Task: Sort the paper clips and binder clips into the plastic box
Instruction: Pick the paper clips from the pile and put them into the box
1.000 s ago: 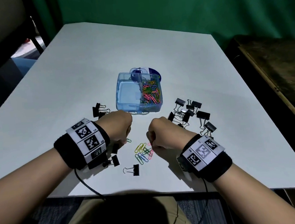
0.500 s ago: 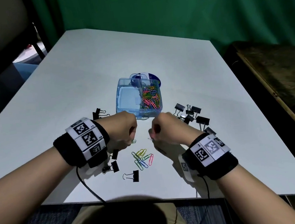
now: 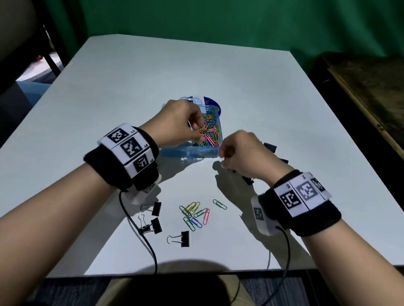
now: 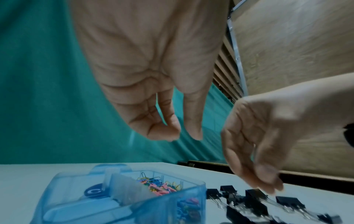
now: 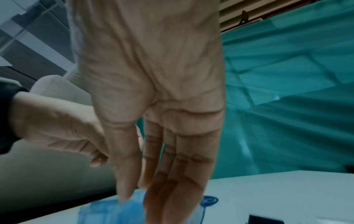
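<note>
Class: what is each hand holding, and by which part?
It cannot be told. The left hand hangs over the plastic box, the right hand at its near corner; no clip shows plainly between the fingers of either.

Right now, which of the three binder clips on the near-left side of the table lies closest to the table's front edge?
The binder clip lying alone below the loose paper clips; the other two binder clips sit farther back, by the left wrist's cable.
</note>
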### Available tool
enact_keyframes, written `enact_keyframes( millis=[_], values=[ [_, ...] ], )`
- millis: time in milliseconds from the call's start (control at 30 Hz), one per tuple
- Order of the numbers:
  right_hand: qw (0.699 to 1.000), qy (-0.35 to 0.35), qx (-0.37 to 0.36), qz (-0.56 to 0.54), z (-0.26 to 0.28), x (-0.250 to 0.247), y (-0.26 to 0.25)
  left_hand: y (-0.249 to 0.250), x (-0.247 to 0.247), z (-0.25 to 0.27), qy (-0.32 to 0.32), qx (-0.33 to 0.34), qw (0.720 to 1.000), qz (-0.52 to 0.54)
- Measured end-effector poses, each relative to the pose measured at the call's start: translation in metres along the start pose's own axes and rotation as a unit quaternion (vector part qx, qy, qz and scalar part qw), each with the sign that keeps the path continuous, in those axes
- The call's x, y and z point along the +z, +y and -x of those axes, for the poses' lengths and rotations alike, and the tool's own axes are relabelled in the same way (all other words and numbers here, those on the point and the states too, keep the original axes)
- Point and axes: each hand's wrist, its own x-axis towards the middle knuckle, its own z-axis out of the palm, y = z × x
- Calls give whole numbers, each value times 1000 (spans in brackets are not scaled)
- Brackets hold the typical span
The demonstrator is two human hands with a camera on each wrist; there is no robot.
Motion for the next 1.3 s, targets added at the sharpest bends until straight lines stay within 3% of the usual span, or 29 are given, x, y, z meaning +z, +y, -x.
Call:
enact_keyframes(
  millis=[67,167,267,400,600,733,933,1067,1300],
  values=[
    [997,-67,17,37,14,12,2,2,5,12,-99,22,994,-36],
    [981,-150,33,121,27,32,0,4,18,37,-262,21,960,-98],
    [973,-178,21,143,35,45,-4,3,37,56,-312,20,938,-149],
    [972,-178,0,153,39,49,-9,2,54,63,-301,26,934,-191],
    [971,-194,-1,143,40,48,-11,5,58,61,-270,45,945,-182],
    [971,-178,-39,156,44,48,-11,-1,56,60,-239,49,955,-167],
    [984,-156,-60,69,42,49,-18,-7,48,64,-235,-24,954,-184],
    [978,-186,-56,81,39,54,-23,-2,51,66,-259,-34,946,-192],
    [981,-171,-46,83,31,56,-19,0,55,60,-241,-35,955,-170]
  ],
)
